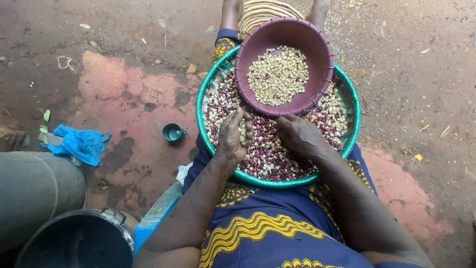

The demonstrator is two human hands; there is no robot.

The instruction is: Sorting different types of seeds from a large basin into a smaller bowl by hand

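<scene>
A round green-rimmed tray (pixel 353 106) rests on my lap, filled with mixed dark red and pale beans (pixel 270 154). A maroon plastic bowl (pixel 317 47) sits on the tray's far side and holds pale beans (pixel 277 74). My left hand (pixel 233 136) is cupped over the tray, closed on a handful of pale beans just below the bowl's rim. My right hand (pixel 300 134) lies palm down on the mixed beans, fingers curled into them near the bowl's near edge.
A small green cup (pixel 173 132) stands on the ground left of the tray. A blue cloth (pixel 79 144) lies further left. A dark pot (pixel 79 240) and a grey drum (pixel 34 191) sit at bottom left. A woven basket (pixel 263 10) lies between my feet.
</scene>
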